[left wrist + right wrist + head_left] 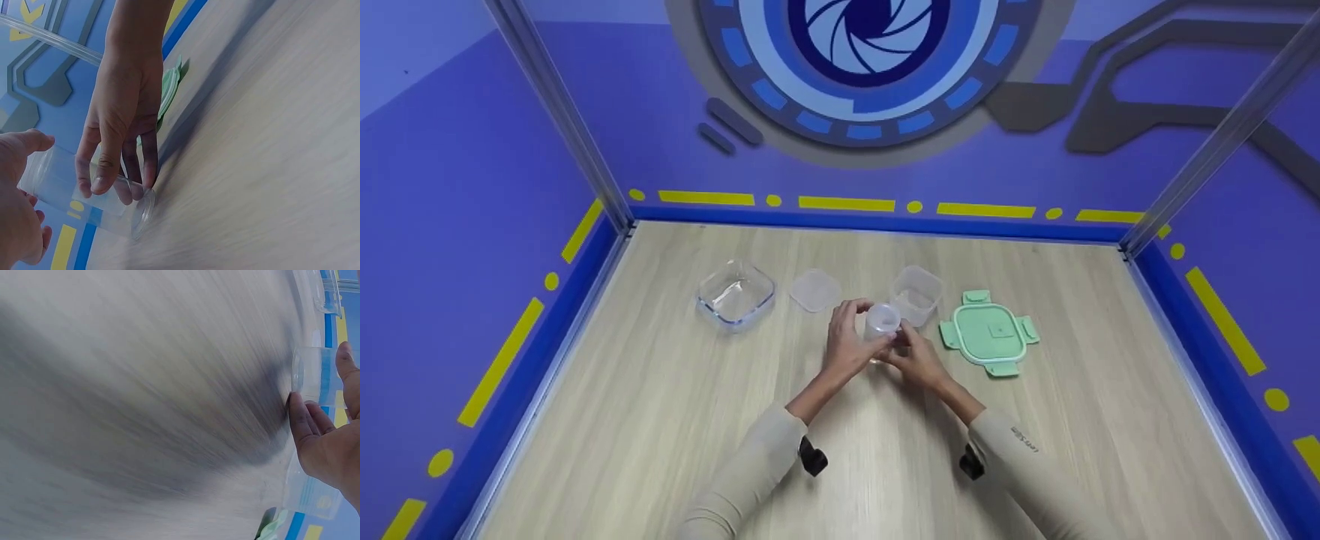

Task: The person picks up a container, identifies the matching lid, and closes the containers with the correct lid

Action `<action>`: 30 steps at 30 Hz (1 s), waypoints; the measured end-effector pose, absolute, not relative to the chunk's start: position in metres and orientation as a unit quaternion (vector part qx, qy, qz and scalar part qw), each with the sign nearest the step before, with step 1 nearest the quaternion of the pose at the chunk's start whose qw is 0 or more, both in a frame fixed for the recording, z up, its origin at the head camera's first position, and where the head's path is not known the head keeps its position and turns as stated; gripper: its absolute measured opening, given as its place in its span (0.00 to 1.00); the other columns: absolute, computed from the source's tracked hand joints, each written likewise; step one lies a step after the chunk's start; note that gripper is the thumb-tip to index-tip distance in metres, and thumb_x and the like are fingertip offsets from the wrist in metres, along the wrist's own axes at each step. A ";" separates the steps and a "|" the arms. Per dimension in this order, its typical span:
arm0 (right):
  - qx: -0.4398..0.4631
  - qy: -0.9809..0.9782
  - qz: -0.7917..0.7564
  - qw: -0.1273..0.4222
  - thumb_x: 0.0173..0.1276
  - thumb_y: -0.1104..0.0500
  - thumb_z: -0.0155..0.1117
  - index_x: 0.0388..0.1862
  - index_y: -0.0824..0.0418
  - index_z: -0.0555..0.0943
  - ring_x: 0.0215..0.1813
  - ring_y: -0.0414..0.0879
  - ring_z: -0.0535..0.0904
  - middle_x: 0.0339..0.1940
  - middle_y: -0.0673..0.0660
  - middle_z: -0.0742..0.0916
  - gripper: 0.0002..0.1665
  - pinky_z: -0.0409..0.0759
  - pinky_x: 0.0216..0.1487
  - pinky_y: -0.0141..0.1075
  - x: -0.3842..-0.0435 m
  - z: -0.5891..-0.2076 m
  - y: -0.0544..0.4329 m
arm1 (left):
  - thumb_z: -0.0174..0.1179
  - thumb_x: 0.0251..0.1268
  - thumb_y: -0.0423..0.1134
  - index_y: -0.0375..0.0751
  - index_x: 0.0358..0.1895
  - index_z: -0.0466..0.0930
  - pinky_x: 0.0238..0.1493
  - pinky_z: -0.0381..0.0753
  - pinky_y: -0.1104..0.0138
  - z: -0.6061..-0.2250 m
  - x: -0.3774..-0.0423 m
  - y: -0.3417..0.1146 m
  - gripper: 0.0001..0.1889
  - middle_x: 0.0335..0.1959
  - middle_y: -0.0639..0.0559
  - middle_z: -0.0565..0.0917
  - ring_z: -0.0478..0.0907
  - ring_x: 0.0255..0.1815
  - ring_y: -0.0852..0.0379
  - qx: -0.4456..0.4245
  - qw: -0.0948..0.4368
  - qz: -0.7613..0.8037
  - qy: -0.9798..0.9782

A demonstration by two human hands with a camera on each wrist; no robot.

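Observation:
A clear, tall round plastic cup [883,322] stands between the two hands at the middle of the table. Its upper end is circled by the curled fingers and thumb of my left hand [849,346]. Lower down, my right hand [919,361] holds the same cup from the right, fingertips close to its flared lower rim. In the left wrist view the cup [104,218] tapers slightly, and that rim sits right at the tabletop. The right wrist view shows the cup [318,377] between the right thumb and fingers.
A square glass container [736,321] stands at the left, with a flat translucent lid [815,290] beside it. Behind the right hand is a translucent plastic container [919,289]. A green clip-on lid [988,334] lies farther right. Walls enclose the table's back and sides.

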State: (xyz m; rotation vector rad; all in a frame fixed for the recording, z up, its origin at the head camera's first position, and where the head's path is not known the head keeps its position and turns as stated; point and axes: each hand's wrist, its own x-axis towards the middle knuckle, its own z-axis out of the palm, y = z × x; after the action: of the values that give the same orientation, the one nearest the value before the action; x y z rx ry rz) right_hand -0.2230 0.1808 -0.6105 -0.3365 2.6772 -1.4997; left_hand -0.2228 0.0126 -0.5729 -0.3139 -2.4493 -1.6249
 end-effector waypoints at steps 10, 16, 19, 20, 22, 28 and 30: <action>-0.122 0.863 -0.490 0.028 0.65 0.55 0.75 0.71 0.61 0.71 0.57 0.57 0.84 0.52 0.63 0.88 0.38 0.80 0.63 0.56 -0.221 -0.611 0.181 | 0.75 0.56 0.37 0.37 0.64 0.79 0.62 0.73 0.44 -0.578 -0.233 -0.003 0.30 0.62 0.44 0.82 0.73 0.63 0.47 -0.174 0.049 -0.590 -0.787; -0.124 0.860 -0.493 0.033 0.66 0.55 0.74 0.72 0.61 0.71 0.59 0.59 0.83 0.55 0.65 0.87 0.38 0.79 0.64 0.57 -0.217 -0.613 0.182 | 0.73 0.57 0.35 0.40 0.65 0.79 0.63 0.72 0.45 -0.581 -0.240 -0.014 0.30 0.63 0.44 0.81 0.73 0.64 0.47 -0.211 0.008 -0.581 -0.786; -0.122 0.860 -0.494 0.033 0.65 0.56 0.74 0.72 0.61 0.71 0.59 0.60 0.83 0.56 0.65 0.87 0.38 0.79 0.64 0.57 -0.217 -0.612 0.182 | 0.72 0.57 0.34 0.40 0.66 0.79 0.63 0.72 0.46 -0.581 -0.244 -0.017 0.30 0.64 0.44 0.81 0.73 0.65 0.47 -0.229 -0.007 -0.576 -0.784; -0.120 0.860 -0.494 0.034 0.65 0.56 0.74 0.72 0.61 0.71 0.59 0.60 0.83 0.56 0.65 0.87 0.38 0.79 0.64 0.57 -0.217 -0.612 0.182 | 0.71 0.57 0.33 0.40 0.67 0.78 0.63 0.72 0.47 -0.581 -0.245 -0.018 0.31 0.64 0.44 0.81 0.73 0.66 0.47 -0.234 -0.010 -0.574 -0.785; -0.117 0.860 -0.496 0.036 0.65 0.56 0.74 0.71 0.61 0.71 0.59 0.60 0.83 0.56 0.65 0.87 0.38 0.79 0.64 0.57 -0.218 -0.611 0.183 | 0.72 0.56 0.33 0.39 0.69 0.76 0.64 0.71 0.46 -0.580 -0.246 -0.018 0.33 0.65 0.43 0.80 0.72 0.66 0.46 -0.239 -0.019 -0.575 -0.782; -0.122 0.852 -0.507 0.036 0.66 0.58 0.74 0.70 0.62 0.71 0.60 0.60 0.83 0.56 0.66 0.87 0.36 0.79 0.64 0.56 -0.221 -0.610 0.182 | 0.78 0.54 0.42 0.40 0.75 0.66 0.65 0.70 0.47 -0.573 -0.240 -0.009 0.44 0.67 0.41 0.75 0.68 0.69 0.46 -0.205 -0.018 -0.580 -0.788; -0.125 0.851 -0.509 0.037 0.66 0.58 0.74 0.70 0.63 0.70 0.61 0.60 0.83 0.57 0.67 0.87 0.36 0.79 0.65 0.56 -0.222 -0.611 0.182 | 0.79 0.52 0.45 0.41 0.72 0.67 0.66 0.70 0.48 -0.572 -0.237 -0.004 0.44 0.66 0.42 0.75 0.69 0.68 0.47 -0.181 0.006 -0.575 -0.798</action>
State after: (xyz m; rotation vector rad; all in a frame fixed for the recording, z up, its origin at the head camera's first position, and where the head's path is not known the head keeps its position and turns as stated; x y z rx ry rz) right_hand -0.2225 0.1820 -0.6106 -0.3827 2.6114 -1.5640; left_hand -0.2369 -0.0040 -0.5717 -0.5655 -2.4981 -1.7996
